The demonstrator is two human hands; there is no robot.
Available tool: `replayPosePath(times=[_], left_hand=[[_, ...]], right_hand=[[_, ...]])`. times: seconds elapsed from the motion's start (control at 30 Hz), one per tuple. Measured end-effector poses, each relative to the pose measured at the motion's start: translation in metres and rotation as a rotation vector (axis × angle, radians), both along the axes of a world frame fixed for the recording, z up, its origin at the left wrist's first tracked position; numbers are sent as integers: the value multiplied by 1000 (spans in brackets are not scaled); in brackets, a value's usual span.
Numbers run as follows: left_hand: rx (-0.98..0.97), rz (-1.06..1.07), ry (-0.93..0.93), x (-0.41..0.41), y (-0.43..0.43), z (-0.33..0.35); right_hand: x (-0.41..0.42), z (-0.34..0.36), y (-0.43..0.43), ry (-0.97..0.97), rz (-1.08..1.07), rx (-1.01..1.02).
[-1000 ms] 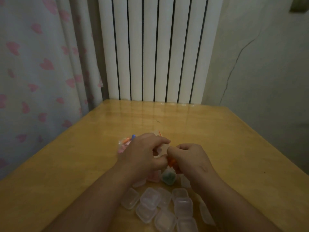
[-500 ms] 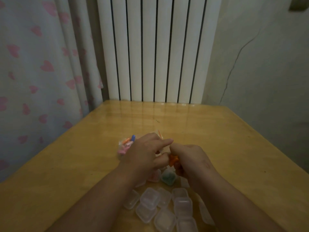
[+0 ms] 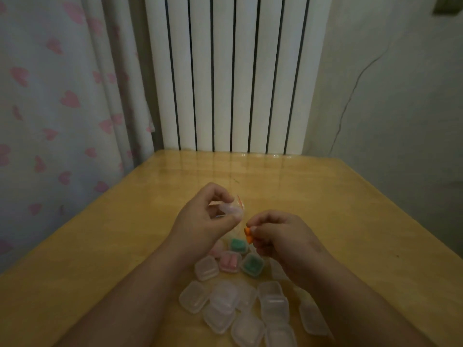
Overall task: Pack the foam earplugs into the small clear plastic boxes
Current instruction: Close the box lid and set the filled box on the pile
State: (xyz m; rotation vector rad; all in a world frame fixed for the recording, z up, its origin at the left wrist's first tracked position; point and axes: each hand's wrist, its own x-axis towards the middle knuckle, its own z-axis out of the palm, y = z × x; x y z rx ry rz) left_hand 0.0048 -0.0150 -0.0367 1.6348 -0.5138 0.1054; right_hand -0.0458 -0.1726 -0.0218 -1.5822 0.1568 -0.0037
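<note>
Over the counter (image 3: pixel 100 246), the left hand (image 3: pixel 203 222) grips a clear box (image 3: pixel 231 212) at ten o'clock from the right hand (image 3: pixel 281 237), clamped on orange earplugs (image 3: pixel 248 235).

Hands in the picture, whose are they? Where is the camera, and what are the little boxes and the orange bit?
They belong to one person, who wears a camera on the head, so you look down as that person does. The left hand holds a small clear box. The right hand pinches orange earplugs in its fingers, beside the box, not yet in it. On the wooden table lie empty clear boxes, plus boxes with green earplugs and pink earplugs inside.
</note>
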Motion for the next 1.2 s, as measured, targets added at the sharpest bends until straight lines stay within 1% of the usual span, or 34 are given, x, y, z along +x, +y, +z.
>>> replayPosePath(times=[0.07, 0.17, 0.23, 0.3, 0.4, 0.6, 0.67, 0.73, 0.83, 0.9, 1.03, 1.1, 1.2], left_hand=[[-44, -6, -20, -1, 1, 2], [99, 68, -95, -3, 1, 3], [109, 67, -82, -3, 0, 3], [108, 59, -81, -5, 0, 4], [151, 92, -128, -6, -2, 3], [429, 214, -403, -7, -4, 1], [488, 230, -483, -6, -4, 0], [509, 253, -512, -8, -5, 0], [393, 283, -468, -13, -9, 4], [312, 294, -402, -15, -10, 7], [77, 212, -137, -15, -6, 12], [62, 157, -64, -14, -3, 13], [97, 79, 21, -12, 0, 13]], right_hand=[[-1, -1, 1, 5, 43, 12], [-1, -3, 1, -4, 80, 108], [0, -3, 0, 5, 83, 189], [0, -3, -1, 19, 64, 216], [1, -3, -2, 29, 47, 178], [0, -3, -1, 26, 14, 83], [0, -4, -1, 29, -2, 45], [1, -5, 1, 42, -27, 3], [4, -8, 5, 55, -93, -71], [5, -9, 4, 61, -103, -87], [4, -4, 0, -3, -37, -52], [2, -1, 0, -35, -30, -80], [1, -2, -3, -73, -43, -159]])
